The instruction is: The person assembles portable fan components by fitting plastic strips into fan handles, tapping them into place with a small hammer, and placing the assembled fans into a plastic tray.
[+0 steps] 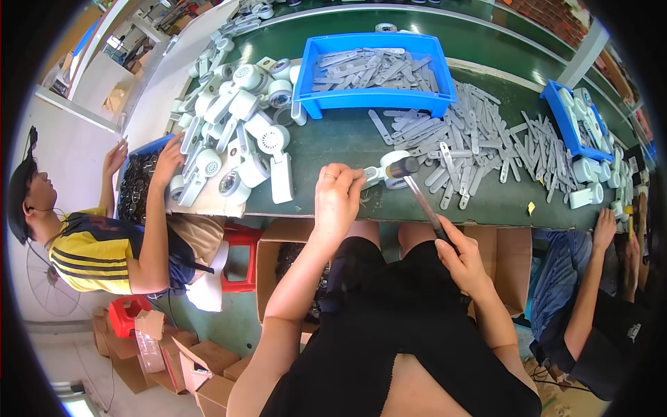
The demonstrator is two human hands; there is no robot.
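Observation:
My right hand (461, 258) is wrapped round the dark grip of a hammer (419, 197), whose head is over a white round-headed handheld device (394, 161) at the table's front edge. The hammer head hides part of the device, and I cannot tell if they touch. With its fingers closed, my left hand (340, 197) pinches the short handle end of that device. Just right and behind lie many slim grey handle strips (462, 132), loosely heaped. A large pile of white round-headed devices (240, 132) spreads to the left.
A blue bin (306, 97) of grey strips stands at the back. Another blue bin (556, 104) with white parts is at right. A person (104, 250) at left reaches toward a crate of dark parts; another person's hand (603, 229) is at far right. Cardboard boxes (514, 267) stand below the table.

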